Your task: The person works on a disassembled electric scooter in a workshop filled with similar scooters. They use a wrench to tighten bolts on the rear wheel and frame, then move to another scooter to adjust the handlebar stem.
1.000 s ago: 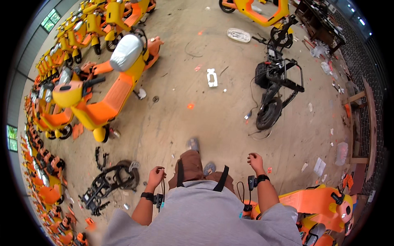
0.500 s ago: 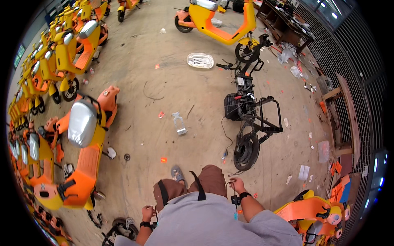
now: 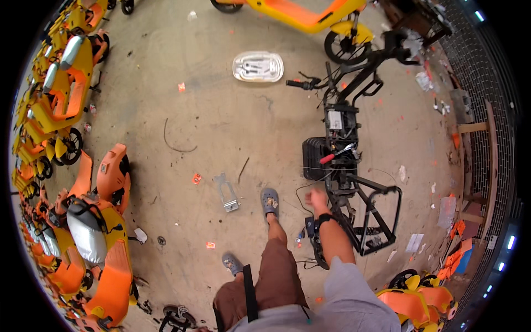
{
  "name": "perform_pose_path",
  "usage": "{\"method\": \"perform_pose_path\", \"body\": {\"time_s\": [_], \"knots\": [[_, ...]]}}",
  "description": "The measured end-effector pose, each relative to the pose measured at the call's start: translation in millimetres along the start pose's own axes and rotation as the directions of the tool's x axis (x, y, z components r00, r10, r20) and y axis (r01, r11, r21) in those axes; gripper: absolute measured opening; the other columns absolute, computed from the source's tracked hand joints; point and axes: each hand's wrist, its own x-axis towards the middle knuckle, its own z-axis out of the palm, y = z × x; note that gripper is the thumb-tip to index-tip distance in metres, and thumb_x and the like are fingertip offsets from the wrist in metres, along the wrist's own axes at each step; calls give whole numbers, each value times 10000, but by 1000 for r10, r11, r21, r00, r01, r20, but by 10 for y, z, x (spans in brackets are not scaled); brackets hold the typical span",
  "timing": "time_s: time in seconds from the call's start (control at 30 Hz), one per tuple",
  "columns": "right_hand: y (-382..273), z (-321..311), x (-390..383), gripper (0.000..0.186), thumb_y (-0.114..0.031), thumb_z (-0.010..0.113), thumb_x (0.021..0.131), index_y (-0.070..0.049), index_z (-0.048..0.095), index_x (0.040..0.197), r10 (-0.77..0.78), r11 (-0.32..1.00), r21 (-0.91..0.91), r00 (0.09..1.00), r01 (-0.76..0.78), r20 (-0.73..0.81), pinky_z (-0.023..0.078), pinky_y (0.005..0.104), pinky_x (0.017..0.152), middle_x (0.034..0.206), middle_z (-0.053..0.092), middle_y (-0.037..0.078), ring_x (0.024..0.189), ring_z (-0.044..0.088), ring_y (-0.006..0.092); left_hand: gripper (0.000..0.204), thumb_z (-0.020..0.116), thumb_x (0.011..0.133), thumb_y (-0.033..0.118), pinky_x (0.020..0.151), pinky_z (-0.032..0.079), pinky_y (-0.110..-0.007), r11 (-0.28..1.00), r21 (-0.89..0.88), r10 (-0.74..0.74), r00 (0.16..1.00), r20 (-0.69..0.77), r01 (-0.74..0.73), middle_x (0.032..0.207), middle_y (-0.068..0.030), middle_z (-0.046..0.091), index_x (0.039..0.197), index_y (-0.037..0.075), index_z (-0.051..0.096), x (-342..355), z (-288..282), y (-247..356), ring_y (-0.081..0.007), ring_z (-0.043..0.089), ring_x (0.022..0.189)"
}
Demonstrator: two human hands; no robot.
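Observation:
My right hand (image 3: 316, 200), a dark band at its wrist, reaches forward beside a stripped black scooter frame (image 3: 376, 191) standing on the floor. Nothing shows in its loosely parted fingers, and whether they touch the frame cannot be made out. A red-handled tool (image 3: 327, 159) lies across the middle of the frame, just ahead of that hand. Close by on the frame's left side is a black ribbed box (image 3: 314, 157), with a thin black cable looping down from it. Only a sliver of my left hand (image 3: 204, 329) appears at the lower edge; its fingers are hidden.
A silver metal bracket (image 3: 227, 193) and a white oval tray (image 3: 258, 67) lie on the floor. Yellow and orange scooters (image 3: 72, 105) crowd the left, with another scooter (image 3: 310, 14) at the far side. A wooden stand (image 3: 489, 160) is by the right wall.
I have stepped forward, closer to the scooter frame. My right hand has swung from beside my thigh out to the frame, while my left hand has nearly left the picture.

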Motion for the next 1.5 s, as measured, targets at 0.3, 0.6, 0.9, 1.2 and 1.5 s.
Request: {"method": "perform_pose_path", "body": {"time_s": [0.3, 0.6, 0.9, 1.2, 1.5], "knots": [[-908, 217, 1748, 415, -438, 593, 825, -92, 494, 1032, 255, 925, 326, 954, -193, -160, 510, 405, 636, 752, 539, 42, 634, 552, 217, 336, 551, 877, 230, 640, 537, -345, 868, -256, -431, 901, 41, 427, 848, -163, 630, 1120, 2, 509, -206, 822, 1036, -239, 620, 726], [-1552, -159, 1369, 346, -417, 486, 872, -152, 404, 664, 313, 886, 402, 938, -230, -152, 333, 275, 405, 516, 401, -13, 380, 314, 113, 319, 500, 901, 273, 575, 502, -308, 874, -279, -413, 911, 3, 398, 869, -125, 632, 1107, 30, 530, -514, 1163, 1708, -198, 610, 700], [-586, 465, -646, 274, -268, 475, 853, -94, 459, 641, 220, 909, -408, 929, -85, 297, 445, 382, 434, 510, 466, 67, 443, 500, 219, 281, 476, 927, 224, 535, 540, -324, 711, -698, -40, 987, -156, -81, 709, -141, 629, 951, -47, 550, -425, 1608, 283, -233, 652, 653], [732, 1273, -2783, 427, -341, 660, 744, 78, 592, 792, 433, -522, -336, 583, 784, 687, 484, 348, 491, 633, 601, 116, 524, 606, 218, 265, 528, 855, 175, 582, 502, -291, 379, -873, -425, 780, -459, -307, 744, -139, 640, 1013, -35, 563, -1363, 2456, -1606, -182, 624, 630], [3025, 2155, -5013, 466, -404, 685, 733, 54, 600, 718, 564, -703, 54, 511, 709, 649, 410, 329, 449, 609, 569, 101, 508, 540, 184, 291, 485, 806, 136, 490, 505, -367, -514, -798, -790, 536, 298, -314, 724, -176, 621, 1020, -61, 502, -2009, 4863, -3067, -271, 622, 575]]}}
